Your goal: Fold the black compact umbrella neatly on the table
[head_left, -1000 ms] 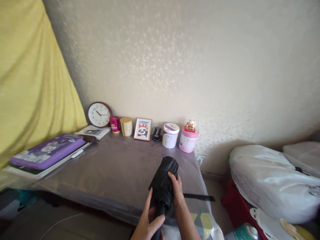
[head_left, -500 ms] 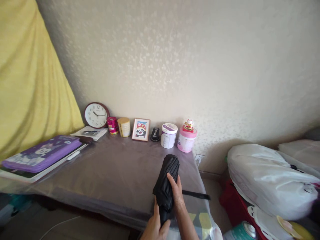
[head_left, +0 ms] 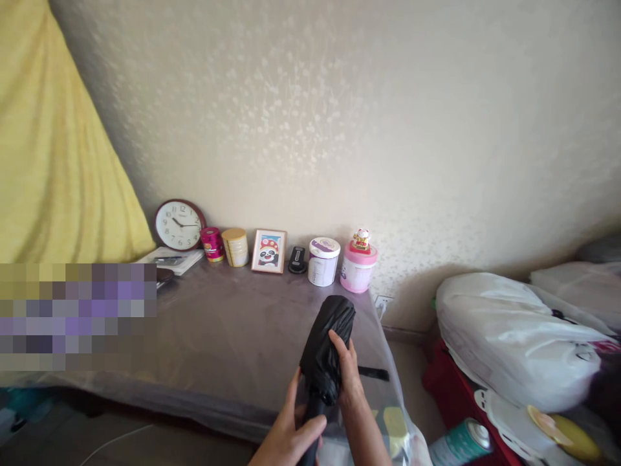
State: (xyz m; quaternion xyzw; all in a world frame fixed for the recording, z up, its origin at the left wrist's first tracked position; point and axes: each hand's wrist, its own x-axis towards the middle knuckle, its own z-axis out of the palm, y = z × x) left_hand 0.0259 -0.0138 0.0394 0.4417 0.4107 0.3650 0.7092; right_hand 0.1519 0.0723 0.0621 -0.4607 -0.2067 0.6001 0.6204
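A folded black umbrella (head_left: 326, 346) is held over the table's near right part, its top tilted away from me and to the right. My left hand (head_left: 294, 424) is closed round its handle end, the thumb lying across the handle. Higher up, my right hand (head_left: 348, 369) wraps the right side of the folded canopy, fingers pressed on the cloth. Out past my right hand sticks a black strap (head_left: 373, 373). The underside of the umbrella and some of my fingertips are hidden.
Along the wall on the table (head_left: 233, 330) stand a clock (head_left: 179, 224), a pink can (head_left: 212, 244), a yellow-lidded jar (head_left: 235, 248), a panda picture frame (head_left: 268, 252), a white tub (head_left: 324, 262) and a pink tub (head_left: 358, 268) bearing a cat figurine (head_left: 361, 241). White bags (head_left: 514, 336) lie right.
The umbrella has shifted slightly up and right in view, and my left hand has moved a little left. The strap reaches out less far. The camera view has turned slightly.
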